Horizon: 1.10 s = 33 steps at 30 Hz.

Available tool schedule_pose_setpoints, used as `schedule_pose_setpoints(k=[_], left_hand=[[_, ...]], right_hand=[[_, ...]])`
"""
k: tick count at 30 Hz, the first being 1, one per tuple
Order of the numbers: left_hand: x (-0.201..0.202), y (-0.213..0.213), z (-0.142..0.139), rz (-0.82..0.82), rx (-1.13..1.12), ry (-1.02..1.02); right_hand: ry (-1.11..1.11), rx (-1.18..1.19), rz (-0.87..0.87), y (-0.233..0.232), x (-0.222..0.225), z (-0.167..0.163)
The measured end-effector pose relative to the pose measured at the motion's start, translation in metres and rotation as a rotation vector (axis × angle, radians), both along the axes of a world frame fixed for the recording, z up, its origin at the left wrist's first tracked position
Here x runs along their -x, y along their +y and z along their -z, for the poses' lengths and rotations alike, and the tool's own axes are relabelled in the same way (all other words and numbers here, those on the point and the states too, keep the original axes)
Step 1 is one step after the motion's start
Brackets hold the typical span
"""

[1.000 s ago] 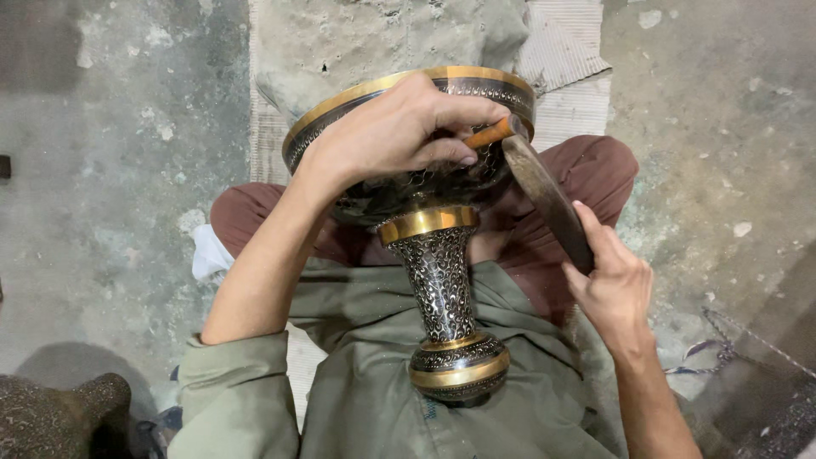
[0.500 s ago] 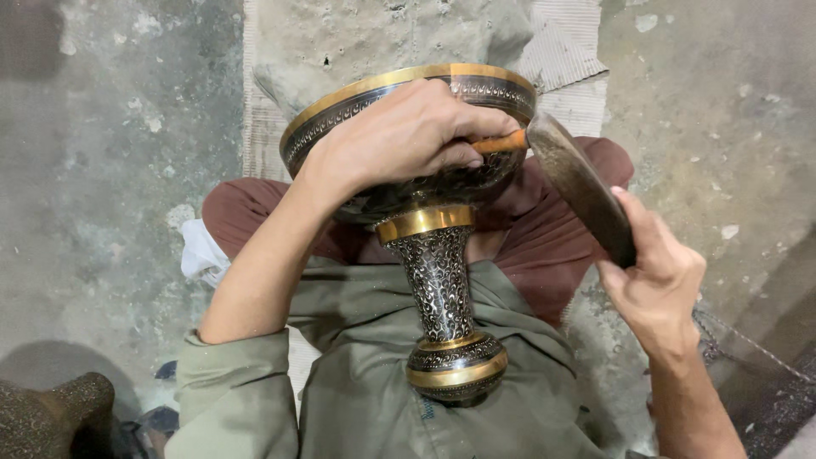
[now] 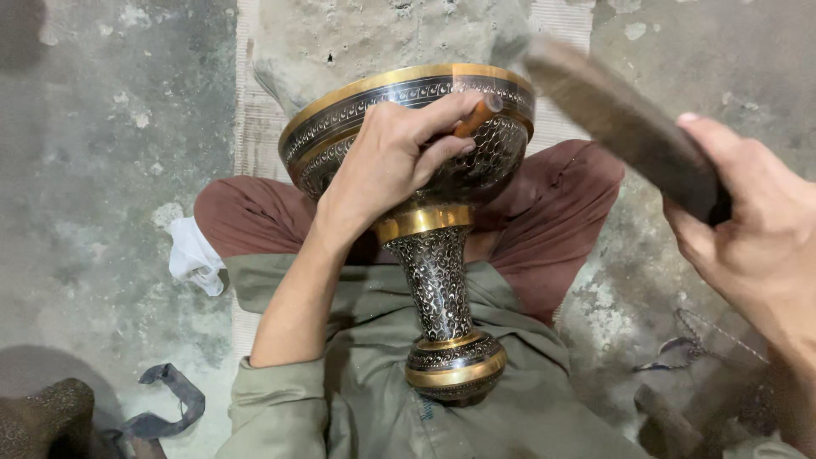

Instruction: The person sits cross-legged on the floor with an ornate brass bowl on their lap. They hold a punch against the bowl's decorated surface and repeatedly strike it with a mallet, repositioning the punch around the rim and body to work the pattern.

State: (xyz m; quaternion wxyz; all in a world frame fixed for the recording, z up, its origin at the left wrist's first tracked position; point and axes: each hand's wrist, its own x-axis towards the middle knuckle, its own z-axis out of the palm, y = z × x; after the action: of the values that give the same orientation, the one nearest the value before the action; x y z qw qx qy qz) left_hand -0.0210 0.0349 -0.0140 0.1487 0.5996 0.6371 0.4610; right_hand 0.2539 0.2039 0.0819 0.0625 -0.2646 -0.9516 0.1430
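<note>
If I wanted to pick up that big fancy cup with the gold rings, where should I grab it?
Probably by the narrow stem of the goblet, just under the gold collar. It is the slimmest part, so fingers can wrap around it, and the wide bowl above would stop a slip. Come from the right side, since the left hand and its forearm lie across the left.

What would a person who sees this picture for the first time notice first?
The engraved metal goblet, dark with gold bands, fills the middle, lying in the seated person's lap with its bowl away from the camera. The left hand presses a thin orange-handled tool against the bowl. At the upper right, the right hand holds a dark wooden mallet raised above the rim.
</note>
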Motion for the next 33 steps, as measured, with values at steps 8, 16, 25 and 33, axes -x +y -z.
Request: schedule_pose_setpoints(k=[8,16,25,33], left_hand=[[-0.026,-0.008,0.013,-0.242,-0.126,-0.097],[-0.059,-0.013,0.025,-0.510,-0.238,-0.186],[-0.078,-0.010,0.044,-0.690,-0.368,-0.203],[-0.082,0.000,0.046,-0.655,-0.417,-0.310]], right_hand=[[-0.071,-0.117,-0.174,0.018,0.011,-0.021],[-0.227,-0.409,-0.381,0.008,0.035,-0.050],[-0.167,-0.503,-0.445,0.005,0.042,-0.048],[-0.649,-0.675,-0.331,0.024,0.042,-0.023]])
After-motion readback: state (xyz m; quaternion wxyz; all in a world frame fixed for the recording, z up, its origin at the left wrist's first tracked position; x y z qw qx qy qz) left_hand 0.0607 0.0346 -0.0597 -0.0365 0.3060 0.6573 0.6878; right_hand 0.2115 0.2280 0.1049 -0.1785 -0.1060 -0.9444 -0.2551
